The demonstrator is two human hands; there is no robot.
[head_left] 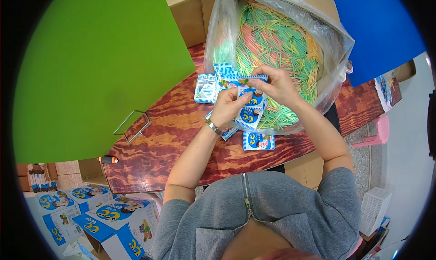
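Both hands met over the table (181, 124): left hand (227, 106) gripped a small blue-and-white packet (251, 106), right hand (278, 85) pinched its top edge. Packet could slip or tear; loose packets (258, 141) below might scatter beside the bag of colored sticks (277, 42).

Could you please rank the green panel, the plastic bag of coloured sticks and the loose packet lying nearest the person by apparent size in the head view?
1. green panel
2. plastic bag of coloured sticks
3. loose packet, clearly the smallest
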